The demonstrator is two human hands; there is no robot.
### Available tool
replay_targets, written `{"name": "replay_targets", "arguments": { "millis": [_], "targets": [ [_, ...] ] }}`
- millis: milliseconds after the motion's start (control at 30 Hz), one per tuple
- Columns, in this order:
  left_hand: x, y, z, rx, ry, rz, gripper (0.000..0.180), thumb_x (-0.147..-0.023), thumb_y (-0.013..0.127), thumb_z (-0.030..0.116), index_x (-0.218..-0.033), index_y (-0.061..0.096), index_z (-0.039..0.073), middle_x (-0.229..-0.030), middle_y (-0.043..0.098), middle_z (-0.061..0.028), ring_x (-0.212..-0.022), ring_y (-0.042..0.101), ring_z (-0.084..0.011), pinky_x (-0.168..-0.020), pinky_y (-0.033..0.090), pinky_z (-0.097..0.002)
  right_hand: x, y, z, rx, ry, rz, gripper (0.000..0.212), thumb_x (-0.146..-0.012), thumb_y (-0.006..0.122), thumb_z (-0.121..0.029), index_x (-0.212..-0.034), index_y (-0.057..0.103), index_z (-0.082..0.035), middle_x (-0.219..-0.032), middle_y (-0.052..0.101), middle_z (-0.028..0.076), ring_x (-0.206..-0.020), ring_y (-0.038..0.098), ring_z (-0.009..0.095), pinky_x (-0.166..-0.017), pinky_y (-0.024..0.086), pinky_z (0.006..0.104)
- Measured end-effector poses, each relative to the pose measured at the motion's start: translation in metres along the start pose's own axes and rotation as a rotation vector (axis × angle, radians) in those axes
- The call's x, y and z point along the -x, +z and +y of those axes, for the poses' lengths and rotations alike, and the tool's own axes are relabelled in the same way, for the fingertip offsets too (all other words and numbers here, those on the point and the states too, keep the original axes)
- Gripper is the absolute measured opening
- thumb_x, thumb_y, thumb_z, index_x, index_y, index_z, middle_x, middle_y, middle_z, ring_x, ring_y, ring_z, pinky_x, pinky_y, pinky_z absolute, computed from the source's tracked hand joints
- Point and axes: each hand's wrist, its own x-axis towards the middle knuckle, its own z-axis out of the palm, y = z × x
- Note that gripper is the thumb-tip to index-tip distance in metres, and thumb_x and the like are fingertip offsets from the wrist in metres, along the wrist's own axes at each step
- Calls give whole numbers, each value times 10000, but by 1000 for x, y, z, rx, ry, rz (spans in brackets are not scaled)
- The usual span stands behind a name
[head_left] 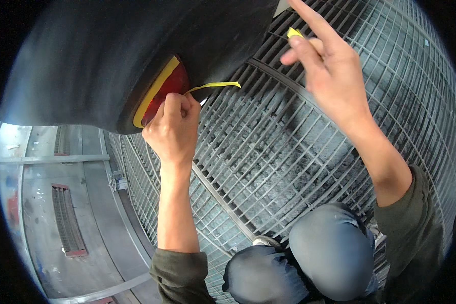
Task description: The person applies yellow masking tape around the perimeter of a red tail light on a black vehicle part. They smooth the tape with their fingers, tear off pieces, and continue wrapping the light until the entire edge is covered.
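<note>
A dark, curved panel (96,66) like a vehicle bumper fills the upper left. Set into its lower edge is a red lens (176,83), bordered on its left by yellow masking tape (157,88). My left hand (171,129) is closed at the lens, its fingers pinching a thin strip of yellow tape (215,84) whose loose end sticks out to the right. Off to the right of the panel, my right hand (337,76) is raised with the index finger stretched out. A small yellow tape piece (294,33) is at its thumb tip, held against the bent fingers.
Metal floor grating (268,147) spreads beneath, over a rough grey surface. My bent knees (334,248) are at the lower middle. At left stands a grey panelled wall (71,202) with metal framing and a louvred vent (68,220).
</note>
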Motion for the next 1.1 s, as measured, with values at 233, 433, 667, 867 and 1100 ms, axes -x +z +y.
{"name": "replay_targets", "arguments": {
  "millis": [233, 433, 667, 867, 1100],
  "targets": [
    [-6, -14, -7, -3, 34, -26, 266, -783, 804, 107, -691, 555, 110, -581, 621, -11, -484, 616, -185, -522, 498, -281, 5, 51, 1, 482, -687, -49, 400, -664, 869, -295, -999, 734, -123, -953, 604, 25, -870, 613, 222, -711, 552, 341],
    [-3, -9, -10, 24, 36, 2, 262, -771, 816, 113, -689, 566, 107, -578, 621, -16, -484, 611, -194, -513, 491, -285, -12, 67, 10, 523, -833, 108, 186, -714, 831, -193, -750, 674, -100, -832, 603, 1, -824, 602, 175, -620, 531, 306],
    [-3, -3, -2, 29, -4, -16, 260, -765, 815, 104, -692, 566, 101, -590, 632, -16, -486, 614, -196, -515, 493, -292, -15, 78, 19, 409, -736, 97, 160, -763, 738, -157, -707, 632, -51, -807, 611, 85, -828, 604, 210, -587, 552, 297],
    [-5, 4, 6, -1, -17, 1, 263, -768, 815, 103, -698, 562, 93, -596, 637, -29, -488, 619, -202, -514, 489, -293, -17, 85, 27, 442, -782, 285, 137, -679, 810, -179, -706, 706, -94, -835, 642, 23, -832, 631, 176, -640, 553, 298],
    [-5, 0, 1, -2, 30, -16, 275, -755, 818, 64, -683, 554, 82, -595, 635, -36, -487, 620, -187, -518, 492, -283, -16, 86, 28, 429, -761, 252, 182, -669, 855, -197, -713, 708, -101, -900, 658, 36, -851, 638, 185, -655, 557, 297]
  ]
}}
